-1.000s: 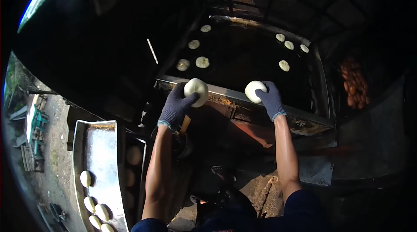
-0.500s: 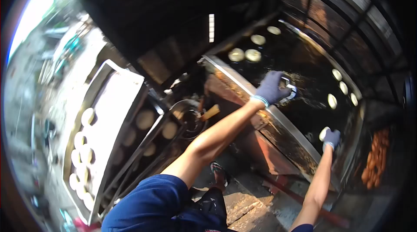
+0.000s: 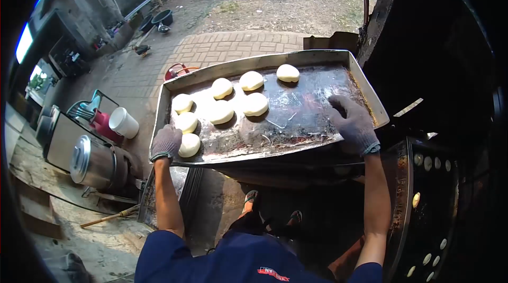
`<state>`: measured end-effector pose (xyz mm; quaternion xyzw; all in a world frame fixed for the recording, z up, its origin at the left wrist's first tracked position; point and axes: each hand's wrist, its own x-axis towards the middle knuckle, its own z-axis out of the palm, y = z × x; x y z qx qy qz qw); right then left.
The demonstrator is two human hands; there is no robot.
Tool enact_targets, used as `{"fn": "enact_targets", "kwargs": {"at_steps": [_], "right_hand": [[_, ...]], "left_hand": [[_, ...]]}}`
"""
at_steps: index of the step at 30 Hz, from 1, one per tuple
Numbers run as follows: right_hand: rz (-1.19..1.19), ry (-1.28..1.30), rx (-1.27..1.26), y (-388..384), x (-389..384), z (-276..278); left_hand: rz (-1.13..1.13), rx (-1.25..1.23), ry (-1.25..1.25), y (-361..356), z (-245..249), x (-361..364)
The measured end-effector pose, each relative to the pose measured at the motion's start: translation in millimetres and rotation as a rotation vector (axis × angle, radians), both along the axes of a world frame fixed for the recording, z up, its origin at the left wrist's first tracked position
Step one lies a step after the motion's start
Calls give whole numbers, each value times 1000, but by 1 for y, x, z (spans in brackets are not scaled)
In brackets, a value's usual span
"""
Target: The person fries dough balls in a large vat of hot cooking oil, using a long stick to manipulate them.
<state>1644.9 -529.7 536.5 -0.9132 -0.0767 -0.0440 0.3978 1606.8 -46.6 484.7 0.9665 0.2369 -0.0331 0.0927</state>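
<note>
A shallow metal tray (image 3: 307, 142) lies in front of me, with several pale, rounded dough pieces (image 3: 251, 81) on its left and middle parts. My left hand (image 3: 166, 142), in a grey-purple knit glove, is at the front left corner. It lies against a dough piece (image 3: 189, 145), its fingertips partly hidden. My right hand (image 3: 352, 123), gloved alike, hovers over or rests on the right end of the tray. Its thumb and fingers are apart with nothing between them.
At right, a fryer (image 3: 405, 219) of dark oil holds several floating dough pieces (image 3: 427, 164). On the left stand a lidded steel pot (image 3: 95, 164), a white bucket (image 3: 124, 122) and a wooden-handled tool (image 3: 108, 216). Paving (image 3: 227, 47) lies beyond the tray.
My view and both hands have swung left from the fryer to the tray. The dough piece that was in my right hand over the oil is gone from it.
</note>
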Motion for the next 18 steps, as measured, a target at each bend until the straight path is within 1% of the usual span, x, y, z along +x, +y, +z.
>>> {"fn": "enact_targets", "kwargs": {"at_steps": [1, 2, 3, 4, 5, 6, 7, 8, 9, 10, 12, 14, 15, 16, 17, 18], "right_hand": [[131, 77, -16, 35, 41, -26], [204, 80, -153, 70, 77, -46], [178, 160, -248, 103, 104, -62], [166, 204, -303, 130, 130, -80], [182, 265, -354, 154, 133, -69], [222, 292, -288, 168, 140, -79], [342, 386, -397, 181, 128, -59], [347, 378, -266, 189, 130, -81], [261, 285, -141, 186, 104, -63], [255, 191, -147, 184, 103, -78], [113, 150, -34, 144, 69, -61], [-40, -97, 246, 67, 4, -36], [-113, -30, 343, 20, -37, -17], [-283, -74, 393, -23, -76, -23], [-454, -100, 443, -67, -122, -23], [-642, -213, 461, -108, -169, -29]], "left_hand": [[-57, -109, -23, -2, 7, -13], [-177, -204, 35, 1, 11, -21], [-188, -377, 63, 15, -5, -23], [-231, -412, 56, 10, -2, -27], [-210, -397, 73, 6, -2, -28], [-191, -381, 96, 2, -4, -29], [-222, -380, -2, 1, -10, -31], [-274, -381, -93, -5, -15, -28], [-303, -351, -150, -27, 4, -29], [-295, -568, -95, -48, 21, -27], [-414, -676, -230, -101, 31, -20], [-675, -775, -390, -171, 31, -12], [-708, -977, -320, -220, 39, -15], [-902, -947, -255, -266, 44, -16], [-949, -1110, -128, -322, 43, -23], [-981, -1264, 13, -379, 44, -36]]}}
